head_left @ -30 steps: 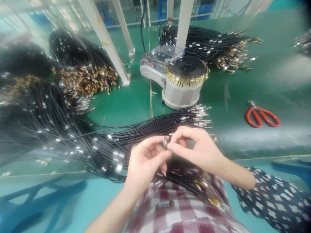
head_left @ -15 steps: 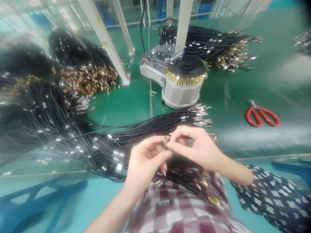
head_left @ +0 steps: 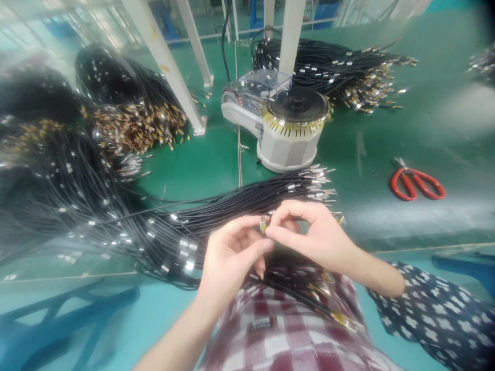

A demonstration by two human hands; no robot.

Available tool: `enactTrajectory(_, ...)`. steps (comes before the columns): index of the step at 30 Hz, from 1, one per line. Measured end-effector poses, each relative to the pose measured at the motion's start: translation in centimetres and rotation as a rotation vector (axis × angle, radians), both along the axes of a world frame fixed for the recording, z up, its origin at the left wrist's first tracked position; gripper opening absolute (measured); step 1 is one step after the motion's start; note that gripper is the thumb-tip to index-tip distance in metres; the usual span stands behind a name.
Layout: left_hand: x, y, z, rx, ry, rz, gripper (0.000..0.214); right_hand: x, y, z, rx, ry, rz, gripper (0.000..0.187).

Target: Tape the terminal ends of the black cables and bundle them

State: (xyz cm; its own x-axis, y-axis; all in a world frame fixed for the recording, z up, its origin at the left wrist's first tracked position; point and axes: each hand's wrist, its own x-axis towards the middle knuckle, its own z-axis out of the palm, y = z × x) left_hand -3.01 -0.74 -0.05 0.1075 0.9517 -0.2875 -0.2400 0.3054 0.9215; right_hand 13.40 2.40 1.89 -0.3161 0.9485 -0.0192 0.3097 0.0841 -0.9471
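Metal piece [head_left: 263, 223], silver and yellow, sits at the left hand's [head_left: 231, 250] forefinger tip, just beside the right hand's [head_left: 311, 229] thumb. Both hands look narrowed; I can't tell which grips it. Beyond I see black cables [head_left: 240, 202], then a tape dispenser [head_left: 288, 144].

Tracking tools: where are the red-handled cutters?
In the head view, the cutters lie at right on the green table, beyond the right hand, right of the white machine.

No lettering can be read; the small label [head_left: 261, 324] on the checked garment [head_left: 286, 346] is too blurred.
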Motion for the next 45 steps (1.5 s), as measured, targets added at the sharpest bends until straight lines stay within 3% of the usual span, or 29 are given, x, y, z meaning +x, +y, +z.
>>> enactTrajectory(27,-0.04,-0.06,0.20,-0.009,0.026,-0.003,0.030,0.05,0.06,-0.32,-0.039,-0.009,-0.021,0.011)
enactTrajectory(37,0.08,-0.19,0.09,0.017,0.052,-0.011,0.028,-0.25,-0.19,-0.38,-0.126,0.014,-0.046,0.015)
enactTrajectory(45,0.12,0.00,-0.28,0.054,0.022,0.031,0.012,-0.05,-0.38,-0.56,-0.134,0.072,-0.012,0.015)
